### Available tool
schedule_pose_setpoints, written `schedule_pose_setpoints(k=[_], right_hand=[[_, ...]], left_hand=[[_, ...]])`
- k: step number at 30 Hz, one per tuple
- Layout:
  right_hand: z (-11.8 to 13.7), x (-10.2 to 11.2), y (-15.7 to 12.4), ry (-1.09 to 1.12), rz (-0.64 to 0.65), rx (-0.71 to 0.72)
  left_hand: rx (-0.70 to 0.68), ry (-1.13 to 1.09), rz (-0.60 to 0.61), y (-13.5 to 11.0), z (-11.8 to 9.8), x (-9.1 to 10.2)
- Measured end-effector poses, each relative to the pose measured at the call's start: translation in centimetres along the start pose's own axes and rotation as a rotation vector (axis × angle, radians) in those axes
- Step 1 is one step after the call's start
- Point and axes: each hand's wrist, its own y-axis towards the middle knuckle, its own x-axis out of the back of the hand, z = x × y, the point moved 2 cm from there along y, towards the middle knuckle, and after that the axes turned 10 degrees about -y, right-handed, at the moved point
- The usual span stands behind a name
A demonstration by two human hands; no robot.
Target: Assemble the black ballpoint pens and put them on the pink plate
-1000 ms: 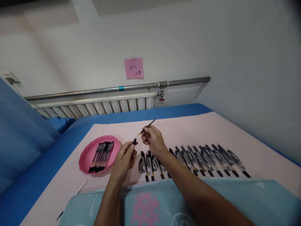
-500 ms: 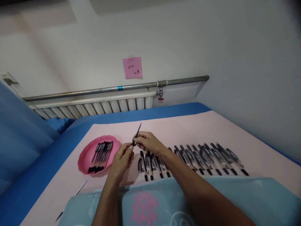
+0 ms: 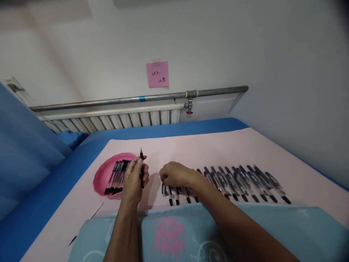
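Holding pen (image 3: 141, 155) approx. upright, tip up, in L hand (image 3: 135, 174), by pink bowl (image 3: 101, 176). R hand (image 3: 174, 174) curled over L end of pen-parts row (image 3: 231, 183); can't tell if gripping. Best: keep pen steady, avoid nudging adj. parts.

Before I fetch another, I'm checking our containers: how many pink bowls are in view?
1. The pink bowl sits on the pink mat at the left, with pens in it; the left hand hides part of its right side.
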Motion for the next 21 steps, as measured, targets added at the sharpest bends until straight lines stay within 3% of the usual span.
schedule_pose_setpoints(k=[4,11,17,21], right_hand=[[0.8,-0.8,0.3,-0.173,0.103,-0.016],[1.3,-1.2,0.6,-0.223,-0.039,0.037],[1.3,-1.9,0.6,-0.321,0.133,0.022],[1.7,-2.2,1.0,-0.365,0.008,0.036]], left_hand=[[0.029,0.004,0.011,0.0,0.0,0.0],[0.043,0.016,0.023,-0.1,0.0,0.0],[0.045,0.028,0.018,-0.1,-0.1,0.1],[0.04,0.024,0.018,-0.1,-0.1,0.0]])
